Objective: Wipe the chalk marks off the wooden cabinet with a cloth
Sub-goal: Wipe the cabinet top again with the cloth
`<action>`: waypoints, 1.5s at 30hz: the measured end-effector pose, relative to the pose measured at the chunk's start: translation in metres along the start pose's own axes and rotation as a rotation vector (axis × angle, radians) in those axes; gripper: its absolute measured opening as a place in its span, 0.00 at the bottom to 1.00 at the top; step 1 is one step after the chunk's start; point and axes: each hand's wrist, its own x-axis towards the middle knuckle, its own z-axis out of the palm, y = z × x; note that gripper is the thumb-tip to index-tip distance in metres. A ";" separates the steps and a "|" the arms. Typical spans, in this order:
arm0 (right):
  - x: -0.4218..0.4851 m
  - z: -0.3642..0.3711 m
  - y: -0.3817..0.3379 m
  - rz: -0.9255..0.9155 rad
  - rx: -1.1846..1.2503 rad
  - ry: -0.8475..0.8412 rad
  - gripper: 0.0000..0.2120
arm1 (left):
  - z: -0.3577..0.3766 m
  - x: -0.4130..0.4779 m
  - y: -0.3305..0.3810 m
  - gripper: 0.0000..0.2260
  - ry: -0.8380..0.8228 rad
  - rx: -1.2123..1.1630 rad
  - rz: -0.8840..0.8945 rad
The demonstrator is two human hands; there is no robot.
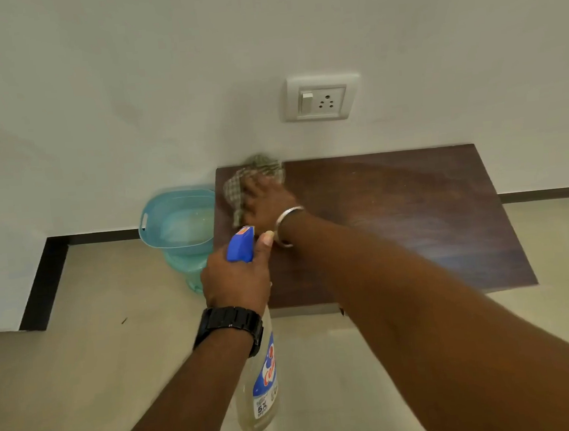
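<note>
cloth [255, 173]: checked green and white, bunched up on the far left corner of the cabinet top, touching the back edge at the wall
cloth axis: its longer run goes diagonally, from the back edge by the wall down toward the left edge of the top
right hand [268, 203]: palm down on the cloth, fingers laid fairly straight over it and pointing toward the wall, pressing it onto the wood; the hand is a little blurred
right arm: reaches in from the lower right, crossing the near edge of the cabinet; a silver bangle [285, 220] sits at the wrist
cabinet [396, 212]: dark brown wooden top against the white wall, its long axis running left to right along the wall
marks: a faint pale haze lies over the far middle of the top, right of the cloth; whether it is chalk cannot be told
left hand [237, 281]: fingers curled round the neck of a spray bottle [260, 389], thumb up beside the blue spray head [241, 245]
bottle axis: clear body hangs toward the bottom of the view, spray head at the far end, aimed toward the cloth and the wall
watch [229, 323]: black, on the left wrist
tub [177, 224]: teal plastic, on the floor just beside the cabinet's left side
socket [321, 98]: white switch and outlet plate on the wall above the cabinet
</note>
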 end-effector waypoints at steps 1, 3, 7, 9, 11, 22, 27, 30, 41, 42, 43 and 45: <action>-0.009 0.000 0.027 0.064 0.021 0.034 0.29 | 0.000 0.001 0.000 0.18 -0.007 -0.008 0.001; -0.038 0.005 0.088 0.170 0.058 0.105 0.30 | 0.002 0.002 0.001 0.17 -0.023 -0.017 -0.004; -0.111 0.032 0.224 0.476 0.035 0.086 0.33 | 0.012 0.005 0.008 0.19 -0.062 -0.047 -0.014; -0.140 0.028 0.270 0.714 0.062 0.075 0.33 | 0.020 0.006 0.010 0.19 -0.064 -0.057 -0.002; -0.149 0.015 0.276 0.961 0.168 0.084 0.31 | 0.025 0.009 0.008 0.21 -0.064 -0.048 0.003; 0.019 -0.002 -0.039 0.413 0.208 0.040 0.31 | -0.015 0.019 0.004 0.23 -0.020 -0.058 -0.042; 0.044 0.000 -0.059 0.123 0.074 -0.001 0.30 | -0.031 0.021 -0.010 0.25 0.020 -0.011 -0.012; 0.004 0.008 0.006 0.107 0.049 0.047 0.29 | -0.022 0.013 -0.015 0.34 -0.009 -0.030 -0.017; -0.215 0.036 0.236 0.993 0.185 0.162 0.30 | 0.065 -0.052 0.049 0.17 -0.191 -0.052 0.002; -0.211 0.038 0.227 1.058 0.215 0.175 0.31 | 0.070 -0.055 0.053 0.17 -0.195 -0.055 0.003; -0.202 0.038 0.213 1.089 0.244 0.185 0.31 | 0.073 -0.056 0.057 0.17 -0.198 -0.059 0.000; -0.177 0.035 0.175 1.002 0.259 0.157 0.31 | 0.073 -0.058 0.060 0.16 -0.197 -0.064 0.004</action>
